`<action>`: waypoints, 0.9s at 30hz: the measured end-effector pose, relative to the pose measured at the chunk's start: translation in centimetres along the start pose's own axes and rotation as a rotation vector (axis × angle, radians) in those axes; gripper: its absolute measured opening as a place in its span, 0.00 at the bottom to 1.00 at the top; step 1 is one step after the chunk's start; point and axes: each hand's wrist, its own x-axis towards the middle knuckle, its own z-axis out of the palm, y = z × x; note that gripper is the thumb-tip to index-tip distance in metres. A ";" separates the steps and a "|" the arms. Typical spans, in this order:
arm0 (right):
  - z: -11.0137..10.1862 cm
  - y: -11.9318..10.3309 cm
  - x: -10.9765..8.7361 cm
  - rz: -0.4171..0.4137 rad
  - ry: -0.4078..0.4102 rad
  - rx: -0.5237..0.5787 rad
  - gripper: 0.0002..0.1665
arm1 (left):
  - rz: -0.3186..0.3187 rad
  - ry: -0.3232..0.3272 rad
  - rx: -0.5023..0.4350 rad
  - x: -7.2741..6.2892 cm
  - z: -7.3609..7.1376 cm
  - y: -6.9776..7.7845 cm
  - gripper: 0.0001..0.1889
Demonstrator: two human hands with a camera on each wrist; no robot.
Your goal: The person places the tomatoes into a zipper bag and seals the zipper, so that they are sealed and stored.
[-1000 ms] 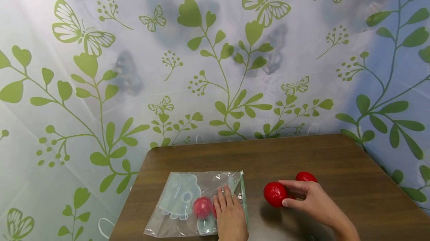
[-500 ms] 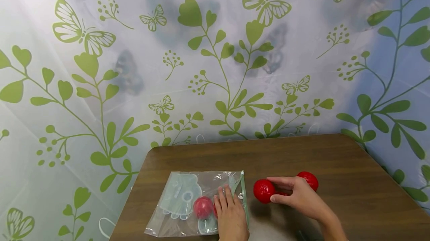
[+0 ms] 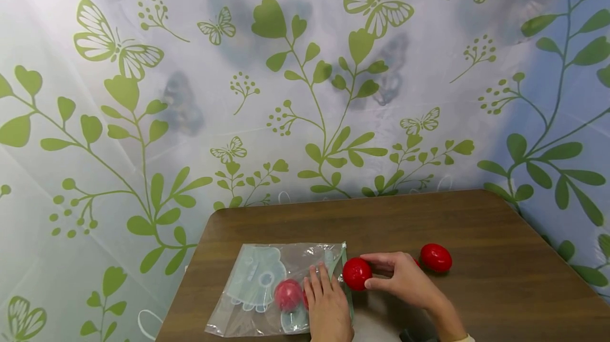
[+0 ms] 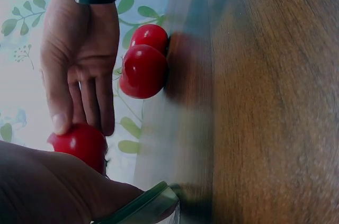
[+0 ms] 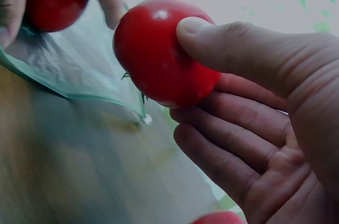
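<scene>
Red tomato (image 3: 355, 274), one: pinched between thumb and fingers of the right hand (image 3: 405, 281), at the parted mouth of the clear zip bag (image 3: 305, 257). Left hand (image 3: 329, 305): fingers extended over the bag. Handling (thin plastic may snag): lift the upper lip, pinch lightly, guide inward slowly.

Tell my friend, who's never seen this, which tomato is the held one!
On the brown table, find the clear, green-edged bag. At that bag's right side in the head view is a shiny, round red tomato. Its red neighbours lie on the table or inside the bag; only this one is pinched in the right grip.
</scene>
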 end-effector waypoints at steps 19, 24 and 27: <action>3.7 1.8 1.9 -0.006 0.029 0.018 0.33 | -0.028 -0.050 -0.038 0.1 -0.4 0.1 0.53; 4.3 2.0 2.2 0.007 0.037 0.022 0.33 | -0.033 -0.057 -0.040 0.1 -0.4 0.1 0.54; 4.7 2.1 2.4 0.000 0.038 0.014 0.34 | -0.032 -0.058 -0.042 0.0 -0.4 0.1 0.55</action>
